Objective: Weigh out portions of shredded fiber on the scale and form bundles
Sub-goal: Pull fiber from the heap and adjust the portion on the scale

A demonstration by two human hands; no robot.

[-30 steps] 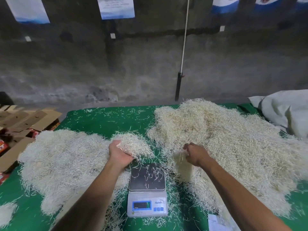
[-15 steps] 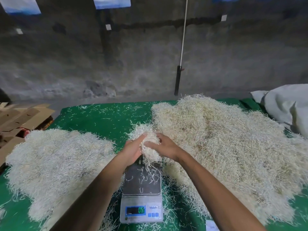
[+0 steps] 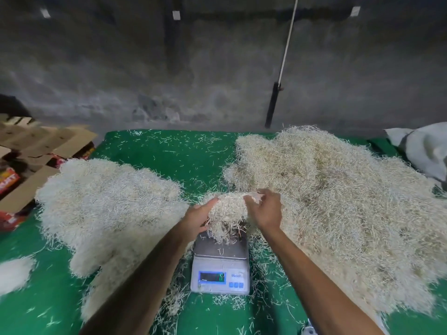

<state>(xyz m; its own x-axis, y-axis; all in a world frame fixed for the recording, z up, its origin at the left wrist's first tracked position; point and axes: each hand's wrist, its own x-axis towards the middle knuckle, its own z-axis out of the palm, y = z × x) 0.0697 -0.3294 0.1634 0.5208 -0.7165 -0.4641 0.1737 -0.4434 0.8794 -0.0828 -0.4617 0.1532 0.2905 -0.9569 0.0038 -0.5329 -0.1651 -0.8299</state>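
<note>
A: Both hands have come together since a second ago. Left hand [image 3: 198,218] and right hand [image 3: 266,210] now share one clump [image 3: 228,209], held over the far end of the scale [image 3: 220,262].

B: Fingers?

A: Left fingers [image 3: 210,204] curled against the clump's left side, cupping it. Right fingers [image 3: 251,201] bent and clamped on its top right edge, pinching strands. Clump sits between the two sets of fingers; loose strands hang below them down to the pan.

B: On the pan or off?

A: Hanging ends touch it or nearly do; can't tell whether the bulk rests there. A few stray strands lie on the pan nearer than the fingers.

B: Display?

A: Lit, blue frame, digits blurred. Can't read it.

B: Rest of the fiber?

A: Left pile [image 3: 108,209] just left of the left fingers, pale and dense. Right pile [image 3: 338,201] right of and beyond the right fingers, bigger, looser, more yellow. Small white heap [image 3: 13,274] far left at the frame edge. All on the green desk [image 3: 169,160], scraps scattered across it.

B: Anything else?

A: Cardboard boxes [image 3: 36,146] far left off the desk, grey sack [image 3: 423,146] far right.
</note>
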